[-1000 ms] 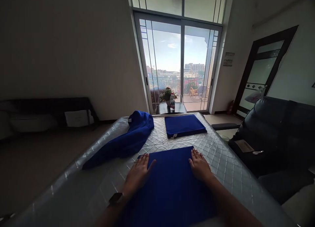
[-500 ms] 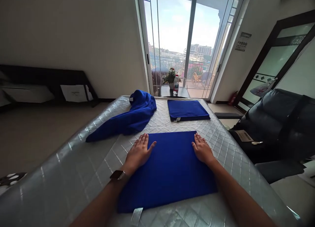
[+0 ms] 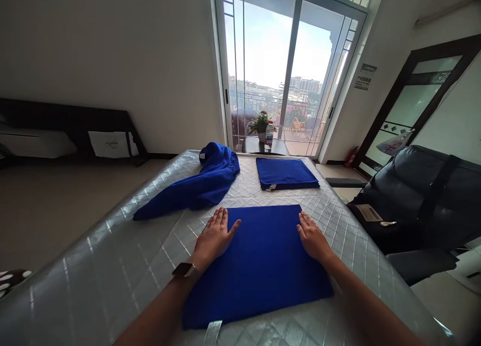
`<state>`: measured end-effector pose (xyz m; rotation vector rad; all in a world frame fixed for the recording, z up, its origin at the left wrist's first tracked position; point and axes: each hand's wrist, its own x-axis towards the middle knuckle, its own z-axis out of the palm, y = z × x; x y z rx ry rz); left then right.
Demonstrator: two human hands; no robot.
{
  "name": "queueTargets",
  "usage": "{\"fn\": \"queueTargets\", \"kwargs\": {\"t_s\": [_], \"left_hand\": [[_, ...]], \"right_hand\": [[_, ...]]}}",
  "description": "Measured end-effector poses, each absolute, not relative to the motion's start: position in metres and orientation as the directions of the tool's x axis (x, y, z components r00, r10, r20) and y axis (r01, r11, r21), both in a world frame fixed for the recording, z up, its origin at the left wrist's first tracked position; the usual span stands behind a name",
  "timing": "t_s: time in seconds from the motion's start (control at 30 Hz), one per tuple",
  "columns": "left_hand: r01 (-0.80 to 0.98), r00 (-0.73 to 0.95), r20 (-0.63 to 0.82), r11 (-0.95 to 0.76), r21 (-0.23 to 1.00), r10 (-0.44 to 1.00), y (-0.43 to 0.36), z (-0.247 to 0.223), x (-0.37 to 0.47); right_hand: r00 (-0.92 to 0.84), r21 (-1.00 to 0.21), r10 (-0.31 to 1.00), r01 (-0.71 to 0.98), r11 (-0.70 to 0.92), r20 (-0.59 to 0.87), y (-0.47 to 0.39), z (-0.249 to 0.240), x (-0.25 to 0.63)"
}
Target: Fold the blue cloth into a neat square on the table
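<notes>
A flat blue cloth (image 3: 263, 266) lies in front of me on the quilted mattress, a white tag at its near edge. My left hand (image 3: 216, 236) rests flat at its far left corner, fingers stretched and thumb spread over the cloth. At the far right corner lies my right hand (image 3: 312, 236), palm down with the fingers extended. Beyond them is a folded blue stack (image 3: 287, 173) with small tags on its near edge. A crumpled blue cloth (image 3: 203, 183) sits to the far left.
The silvery mattress (image 3: 124, 256) bears all the cloths. Past its far edge stands a small table (image 3: 251, 145) with a plant (image 3: 261, 123) and a bottle (image 3: 269, 135). A black armchair (image 3: 424, 196) stands at the right, holding a card (image 3: 369, 213).
The camera view has shifted slightly, so the scene sits a little lower. Both hands stay at the cloth's far corners, with the right fingertips now slightly nearer the cloth's edge.
</notes>
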<state>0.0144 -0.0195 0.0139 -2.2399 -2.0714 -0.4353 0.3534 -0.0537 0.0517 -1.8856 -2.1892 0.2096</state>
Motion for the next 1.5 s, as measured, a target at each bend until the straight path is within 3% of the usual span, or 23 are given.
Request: {"fn": "queueTargets", "kwargs": {"t_s": [0.17,0.33,0.53,0.7,0.87,1.13,1.27,1.5], "left_hand": [[0.985,0.057,0.284,-0.1,0.139,0.957,-0.021,0.015,0.011],[0.986,0.083,0.397,-0.134,0.103,0.914,-0.028,0.025,0.027],[0.902,0.348,0.258,-0.397,0.17,0.901,-0.05,0.035,0.139],[0.796,0.515,0.268,-0.57,0.203,0.814,-0.056,0.035,0.214],[0.856,0.423,0.234,-0.471,0.213,0.875,-0.056,0.035,0.188],[0.973,0.175,0.145,-0.193,0.124,0.974,-0.058,0.027,0.055],[0.983,0.147,0.197,-0.165,0.077,0.969,-0.06,0.019,0.027],[0.983,0.123,0.251,-0.153,0.103,0.96,-0.06,0.016,0.031]], "right_hand": [[-0.142,-0.2,0.987,0.968,0.154,0.074,-0.058,0.043,0.351],[-0.12,-0.219,0.991,0.967,0.132,0.067,-0.059,0.045,0.35],[-0.129,-0.25,0.989,0.957,0.144,0.076,-0.061,0.045,0.351],[-0.14,-0.225,0.988,0.962,0.153,0.072,-0.06,0.041,0.354],[-0.136,-0.247,0.988,0.958,0.148,0.066,-0.059,0.043,0.354],[-0.126,-0.267,0.99,0.954,0.137,0.056,-0.06,0.045,0.353],[-0.12,-0.271,0.991,0.954,0.129,0.052,-0.062,0.047,0.352],[-0.119,-0.254,0.992,0.959,0.127,0.044,-0.064,0.052,0.349]]}}
